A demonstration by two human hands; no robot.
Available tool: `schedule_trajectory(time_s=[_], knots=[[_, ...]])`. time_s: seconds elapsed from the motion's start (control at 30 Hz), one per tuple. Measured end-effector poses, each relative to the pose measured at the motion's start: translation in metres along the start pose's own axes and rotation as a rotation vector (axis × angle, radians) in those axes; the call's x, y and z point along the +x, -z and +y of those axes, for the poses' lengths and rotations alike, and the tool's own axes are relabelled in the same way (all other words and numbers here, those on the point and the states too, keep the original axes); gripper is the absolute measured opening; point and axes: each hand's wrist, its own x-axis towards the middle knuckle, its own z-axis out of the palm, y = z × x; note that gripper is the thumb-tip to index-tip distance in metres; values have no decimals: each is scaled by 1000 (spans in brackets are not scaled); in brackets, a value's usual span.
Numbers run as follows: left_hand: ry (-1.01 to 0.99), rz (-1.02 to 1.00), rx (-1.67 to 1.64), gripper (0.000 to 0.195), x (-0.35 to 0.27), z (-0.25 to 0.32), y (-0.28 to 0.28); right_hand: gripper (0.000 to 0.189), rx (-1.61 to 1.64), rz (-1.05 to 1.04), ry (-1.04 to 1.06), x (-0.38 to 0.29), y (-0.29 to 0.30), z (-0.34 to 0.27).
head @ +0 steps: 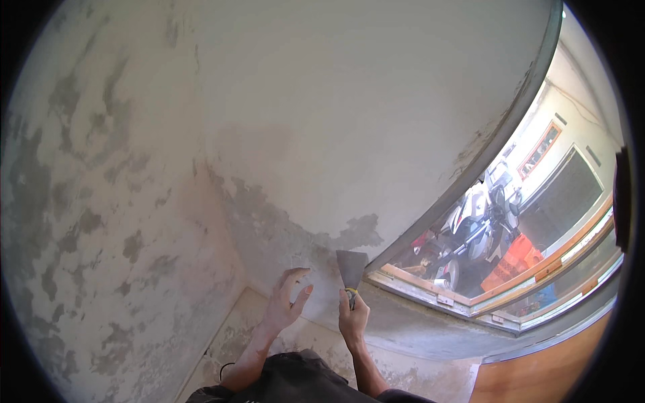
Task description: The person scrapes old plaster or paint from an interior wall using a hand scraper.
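Observation:
My right hand (353,320) grips the yellow-and-black handle of a putty knife (351,267), its broad flat blade pointing up toward the plastered wall (322,131). Whether the blade touches the wall I cannot tell. To the left, my left hand (289,301) is empty, its thumb and fingers apart and curled, dusted with pale powder. Ahead of both hands a band of bare grey render (272,216) shows where the white paint is gone, with a ragged upper edge. A smaller grey patch (362,230) lies just above the blade.
At left, another wall (111,221) with peeling paint meets this one in a corner. On the right is a wooden-framed window (473,305) above a grey ledge (403,332). Through it appear a motorcycle (476,216) and an orange crate (514,262). A brown wooden panel (539,378) stands lower right.

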Motion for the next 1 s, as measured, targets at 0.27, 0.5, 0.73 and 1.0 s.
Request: schedule_trajectory(time_s=[0.27, 0.5, 0.73, 1.0], knots=[[53, -31, 10, 30, -6, 2, -7, 24, -71, 19, 98, 15, -12, -18], [10, 19, 31, 27, -17, -4, -7, 27, -74, -42, 36, 21, 15, -20], [33, 68, 77, 25, -17, 0, 0, 31, -115, -101, 157, 50, -39, -50], [59, 130, 60, 23, -17, -7, 5, 30, -36, -67, 23, 35, -2, -49]])
